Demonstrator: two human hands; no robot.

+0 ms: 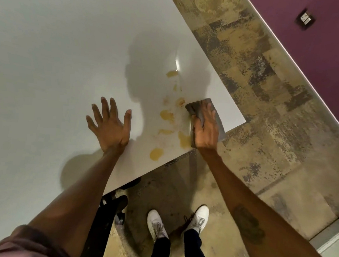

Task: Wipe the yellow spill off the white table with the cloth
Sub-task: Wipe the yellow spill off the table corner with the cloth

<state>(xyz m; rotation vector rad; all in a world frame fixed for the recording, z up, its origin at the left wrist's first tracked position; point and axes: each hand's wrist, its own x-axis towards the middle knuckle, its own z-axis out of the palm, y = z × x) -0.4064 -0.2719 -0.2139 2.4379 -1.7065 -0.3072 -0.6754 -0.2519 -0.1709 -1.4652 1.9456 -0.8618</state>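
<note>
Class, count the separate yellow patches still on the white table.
About 8: a far patch, two small spots, one by the cloth, three mid-table, one near the front edge. Faint smears are uncertain; the cloth may hide more.

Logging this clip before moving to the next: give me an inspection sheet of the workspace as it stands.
Surface: white table, near corner wet.
Job's things: yellow spill in several patches, unwiped; grey cloth flat beside them at the table edge.
Clutter: nothing seen.
Grippers: left hand spread flat on the table, empty; right hand pressing on the cloth.
Cables: nothing seen.
Surroundings: mottled floor, purple wall with a switch plate, white shoes, chair castor under the table.
</note>
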